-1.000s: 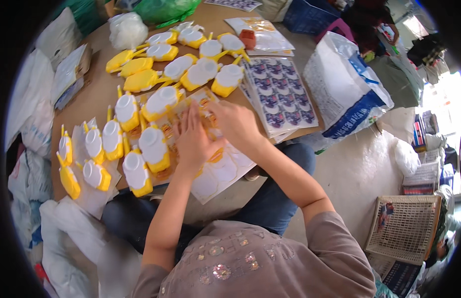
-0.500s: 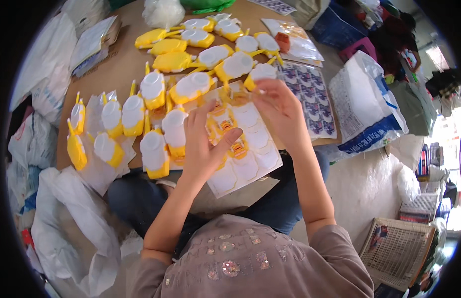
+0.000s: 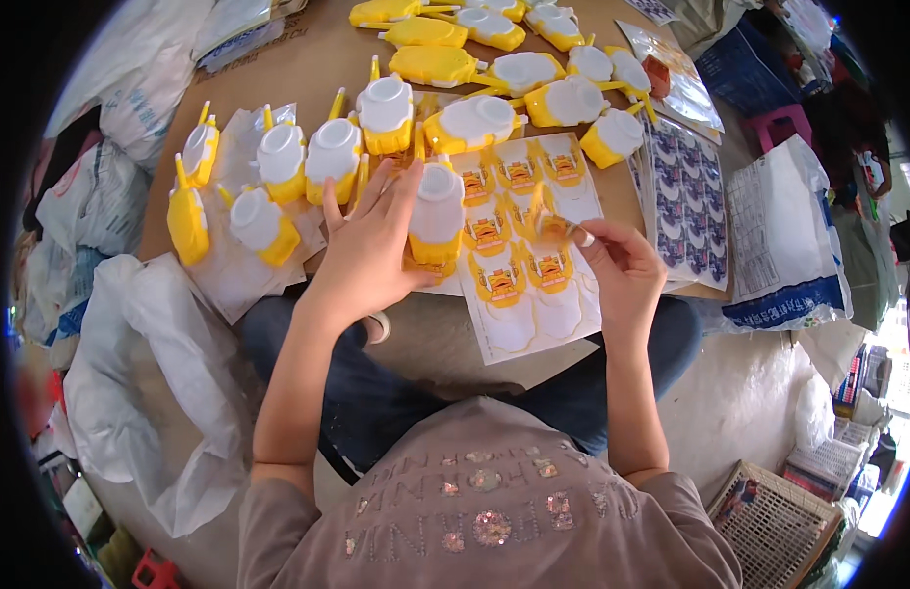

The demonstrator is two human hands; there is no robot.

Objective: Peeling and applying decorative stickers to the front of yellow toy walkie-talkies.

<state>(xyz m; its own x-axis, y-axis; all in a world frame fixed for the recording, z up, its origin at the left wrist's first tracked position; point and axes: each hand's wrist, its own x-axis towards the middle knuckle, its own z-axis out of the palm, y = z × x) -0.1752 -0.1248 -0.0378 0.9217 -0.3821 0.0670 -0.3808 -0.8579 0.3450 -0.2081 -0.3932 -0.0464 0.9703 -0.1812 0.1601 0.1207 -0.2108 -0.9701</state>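
Note:
Yellow toy handsets with white faces and stubby antennas, like walkie-talkies, lie in rows on the table. My left hand (image 3: 362, 250) is spread over the front row, fingers apart, beside one toy handset (image 3: 438, 206). Whatever lies under its palm is mostly hidden. In my right hand (image 3: 626, 270), thumb and forefinger pinch a clear sticker (image 3: 551, 228) with orange print. The sticker hangs over a sticker sheet (image 3: 563, 319) at the table's front edge. Orange labels remain on the sheet's upper part, while its lower part shows bare white outlines.
Sheets of purple picture stickers (image 3: 690, 201) lie at the right of the brown table (image 3: 249, 79). A white-and-blue sack (image 3: 783, 231) stands beyond them. White plastic bags (image 3: 146, 393) crowd the left side. A woven plastic basket (image 3: 774, 525) sits on the floor at lower right.
The right hand has come down from the far handsets to above the sheet, with the sticker now plainly visible. My left hand has left the sheet for the front handsets. The view has shifted.

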